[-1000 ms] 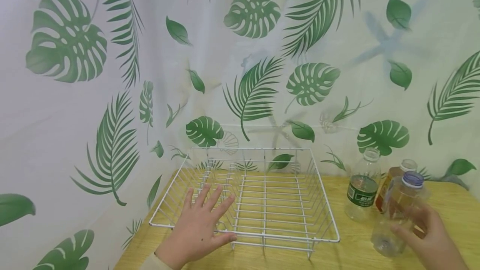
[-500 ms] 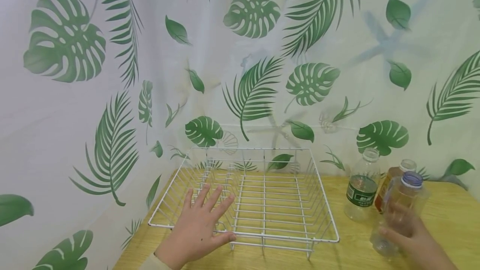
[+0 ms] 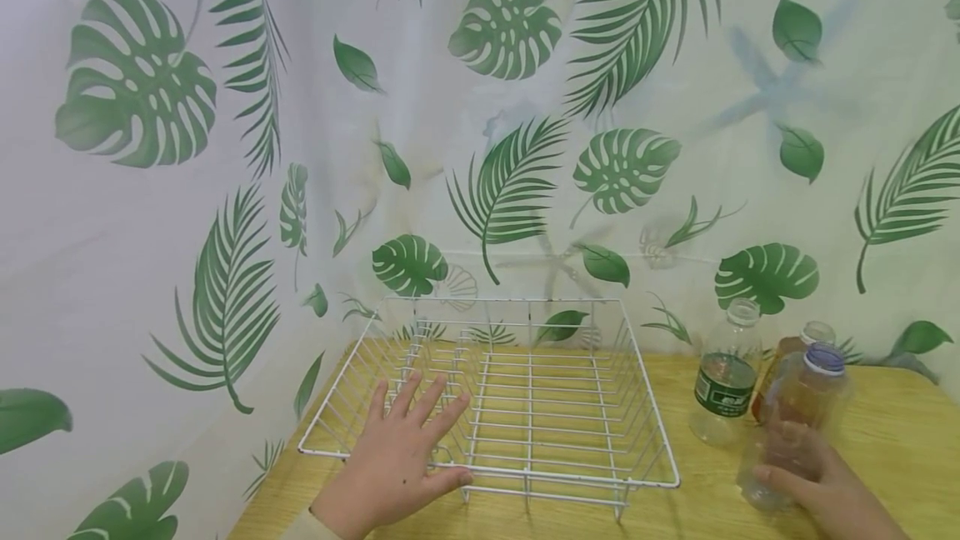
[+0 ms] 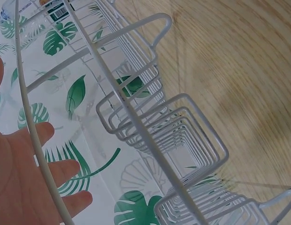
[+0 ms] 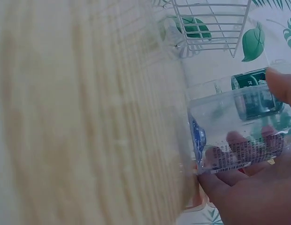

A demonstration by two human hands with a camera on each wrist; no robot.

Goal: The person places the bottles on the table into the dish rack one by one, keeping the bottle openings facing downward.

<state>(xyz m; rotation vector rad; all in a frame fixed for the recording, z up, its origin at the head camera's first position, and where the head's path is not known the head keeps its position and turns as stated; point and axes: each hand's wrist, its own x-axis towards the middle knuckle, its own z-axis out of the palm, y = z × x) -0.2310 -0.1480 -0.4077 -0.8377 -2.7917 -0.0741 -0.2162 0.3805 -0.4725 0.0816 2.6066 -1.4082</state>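
Observation:
My left hand point(image 3: 401, 457) spreads its fingers flat over the left front part of a white wire dish rack point(image 3: 528, 472), its thumb along the front rim. In the left wrist view, fingers point(image 4: 65, 171) reach past the rack's rim wire. At the right, my right hand point(image 3: 821, 477) grips a clear plastic bottle point(image 3: 802, 390) with a purple top, low on its body. The right wrist view shows the fingers curled round this bottle point(image 5: 216, 108), seen through its clear wall. The bottle stands upright.
Left of the held bottle stands an uncapped clear bottle point(image 3: 723, 390) with a green label. A bottle with a reddish-brown label point(image 3: 783, 348) is partly hidden behind the held one. Leaf-patterned sheeting point(image 3: 517, 148) hangs behind and left of the wooden table point(image 3: 907, 432).
My right hand has shifted left and closed its fingers round the purple-topped bottle. My left hand and the rack stay where they were.

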